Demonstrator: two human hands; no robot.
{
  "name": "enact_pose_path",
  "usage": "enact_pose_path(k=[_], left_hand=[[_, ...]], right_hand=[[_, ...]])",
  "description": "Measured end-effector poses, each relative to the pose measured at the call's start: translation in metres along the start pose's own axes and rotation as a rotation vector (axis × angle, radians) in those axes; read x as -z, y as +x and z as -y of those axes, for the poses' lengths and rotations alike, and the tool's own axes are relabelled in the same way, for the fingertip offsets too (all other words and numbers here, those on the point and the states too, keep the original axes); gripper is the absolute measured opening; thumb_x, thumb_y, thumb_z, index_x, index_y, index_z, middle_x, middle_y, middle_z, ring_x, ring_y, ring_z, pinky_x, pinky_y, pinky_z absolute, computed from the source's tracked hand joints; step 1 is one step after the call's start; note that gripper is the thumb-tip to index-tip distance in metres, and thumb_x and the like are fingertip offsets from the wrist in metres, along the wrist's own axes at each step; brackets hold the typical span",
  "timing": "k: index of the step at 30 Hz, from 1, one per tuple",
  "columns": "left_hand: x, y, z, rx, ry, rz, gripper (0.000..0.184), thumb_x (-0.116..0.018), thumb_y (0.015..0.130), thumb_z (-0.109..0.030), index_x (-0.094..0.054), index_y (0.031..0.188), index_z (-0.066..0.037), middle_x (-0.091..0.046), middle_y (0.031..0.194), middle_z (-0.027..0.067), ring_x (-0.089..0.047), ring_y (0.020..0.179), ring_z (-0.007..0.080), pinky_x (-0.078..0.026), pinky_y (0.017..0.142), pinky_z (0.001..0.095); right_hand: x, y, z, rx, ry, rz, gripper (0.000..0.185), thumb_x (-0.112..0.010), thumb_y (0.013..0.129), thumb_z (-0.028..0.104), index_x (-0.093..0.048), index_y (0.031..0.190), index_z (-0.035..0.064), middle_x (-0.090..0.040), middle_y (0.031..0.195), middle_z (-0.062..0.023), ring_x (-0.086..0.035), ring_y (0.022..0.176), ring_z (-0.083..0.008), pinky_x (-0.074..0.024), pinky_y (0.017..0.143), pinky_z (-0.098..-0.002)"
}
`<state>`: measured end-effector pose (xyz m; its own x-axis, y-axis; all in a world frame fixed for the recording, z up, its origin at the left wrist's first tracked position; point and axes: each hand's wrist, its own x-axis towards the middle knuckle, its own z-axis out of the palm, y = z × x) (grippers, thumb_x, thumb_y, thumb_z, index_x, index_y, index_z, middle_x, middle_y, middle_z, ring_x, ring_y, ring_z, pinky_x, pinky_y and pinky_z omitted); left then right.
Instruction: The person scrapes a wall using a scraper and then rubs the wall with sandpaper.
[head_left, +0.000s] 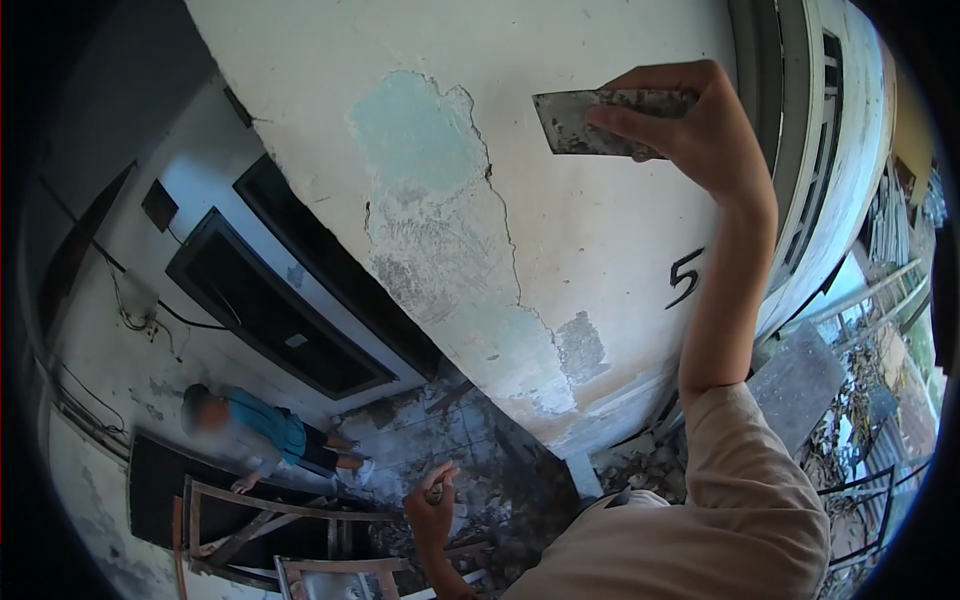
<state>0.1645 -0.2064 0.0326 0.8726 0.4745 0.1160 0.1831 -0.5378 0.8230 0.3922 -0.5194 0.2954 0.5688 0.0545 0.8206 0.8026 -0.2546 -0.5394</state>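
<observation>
Right hand (690, 122) is gripping grey-stained flat metal scraper (566, 124) by cream plaster wall (620, 210); left hand (431, 512) is curling, contents unclear; shallow angle is probably suiting cracked paint edge (511, 245).

scraper (568, 124): mottled grey | wall (600, 225): cream | patch (415, 130): pale blue | numeral (685, 279): black | sleeve (745, 455): beige

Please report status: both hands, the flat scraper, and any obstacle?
Right hand gripping flat scraper. Left hand half-curled, nothing visible in it. Scraper near cracked wall, contact unclear. No obstacle seen between them.
</observation>
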Motion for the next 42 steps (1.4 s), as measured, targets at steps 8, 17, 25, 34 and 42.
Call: enact_pose_path(k=[8,17,25,34,42], left_hand=[[-0.008,0.011,-0.003,-0.051,-0.011,0.056,0.028,-0.055,0.086,-0.006,-0.063,0.112,0.0,-0.071,0.095,0.0094,-0.043,0.051,0.0001,-0.033,0.046,0.0186],[0.001,0.006,0.007,-0.007,-0.024,0.041,0.027,-0.056,0.085,-0.005,-0.065,0.11,-0.005,-0.071,0.094,0.0063,-0.033,0.043,-0.0008,-0.027,0.04,0.0195],[0.009,-0.003,0.018,0.063,0.037,0.032,0.028,-0.056,0.085,-0.007,-0.064,0.11,-0.001,-0.072,0.09,0.0069,-0.035,0.045,-0.0008,-0.027,0.042,0.0194],[0.013,-0.017,0.056,0.17,0.029,0.026,0.028,-0.057,0.085,-0.008,-0.065,0.111,-0.006,-0.072,0.089,0.0035,-0.031,0.04,0.001,-0.028,0.04,0.0232],[0.01,-0.058,0.056,0.271,-0.412,-0.236,0.03,-0.063,0.088,-0.024,-0.065,0.115,-0.011,-0.071,0.092,-0.0002,-0.048,0.055,0.0016,-0.039,0.048,0.0204]], right_hand=[[-0.053,0.005,-0.007,0.142,-0.271,0.074,0.018,-0.073,0.064,0.01,-0.072,0.079,0.0001,-0.068,0.071,-0.0153,-0.068,0.066,-0.0248,-0.0555,0.069,-0.0318],[-0.075,0.01,-0.014,0.148,-0.18,0.159,0.016,-0.073,0.067,0.013,-0.073,0.079,0.0023,-0.069,0.071,-0.0147,-0.066,0.061,-0.0258,-0.0552,0.069,-0.0304],[-0.092,0.002,-0.015,0.272,-0.236,0.058,0.013,-0.072,0.068,0.013,-0.072,0.076,0.0025,-0.068,0.067,-0.0133,-0.064,0.054,-0.0222,-0.0543,0.059,-0.0285],[-0.122,-0.016,0.002,0.224,-0.106,0.273,0.008,-0.07,0.067,0.012,-0.067,0.063,0.0058,-0.064,0.062,-0.0117,-0.063,0.056,-0.0292,-0.051,0.059,-0.0342],[-0.238,-0.159,0.001,0.086,0.445,1.365,0.016,-0.077,0.072,0.016,-0.071,0.081,0.0048,-0.068,0.073,-0.0071,-0.063,0.063,-0.0134,-0.0495,0.061,-0.0267]])
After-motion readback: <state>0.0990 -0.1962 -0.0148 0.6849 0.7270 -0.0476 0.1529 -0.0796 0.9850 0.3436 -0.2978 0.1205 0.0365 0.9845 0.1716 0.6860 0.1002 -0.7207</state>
